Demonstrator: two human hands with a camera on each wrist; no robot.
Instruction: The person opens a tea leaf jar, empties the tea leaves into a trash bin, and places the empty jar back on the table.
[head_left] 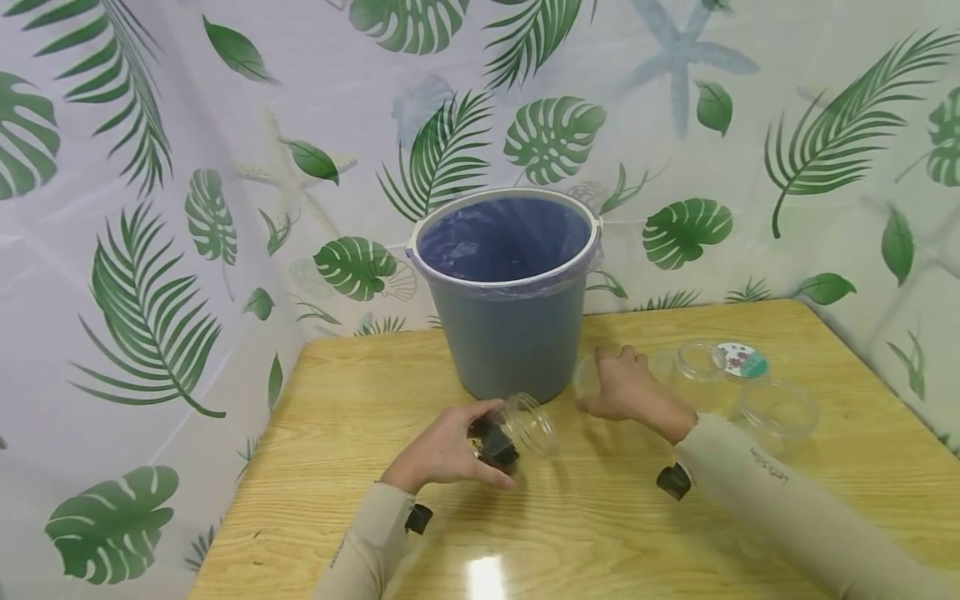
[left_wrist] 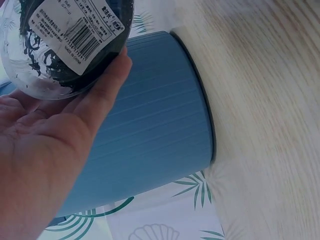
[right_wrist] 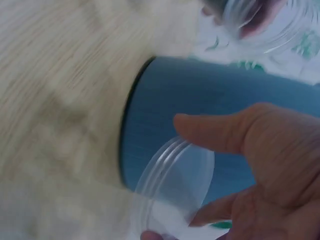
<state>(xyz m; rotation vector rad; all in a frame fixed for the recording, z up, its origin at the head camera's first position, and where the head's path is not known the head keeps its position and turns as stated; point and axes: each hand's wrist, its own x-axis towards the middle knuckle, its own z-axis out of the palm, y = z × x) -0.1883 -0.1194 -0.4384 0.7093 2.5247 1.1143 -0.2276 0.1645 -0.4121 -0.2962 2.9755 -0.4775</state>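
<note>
The clear jar (head_left: 517,433) with dark contents lies tipped in your left hand (head_left: 444,452), your fingers (left_wrist: 102,90) curled round its base, mouth toward the blue bin (head_left: 512,292) just beyond them. Your right hand (head_left: 626,385) pinches a clear lid (right_wrist: 175,185) between thumb and fingers, beside the bin. Past that hand, more clear jars (head_left: 776,410) stand on the table (head_left: 600,533)

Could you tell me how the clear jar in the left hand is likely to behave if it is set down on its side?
The clear jar looks round-walled, so it would probably roll. Its thin transparent plastic suggests it is light, and its open mouth could spill the dark contents.
</note>
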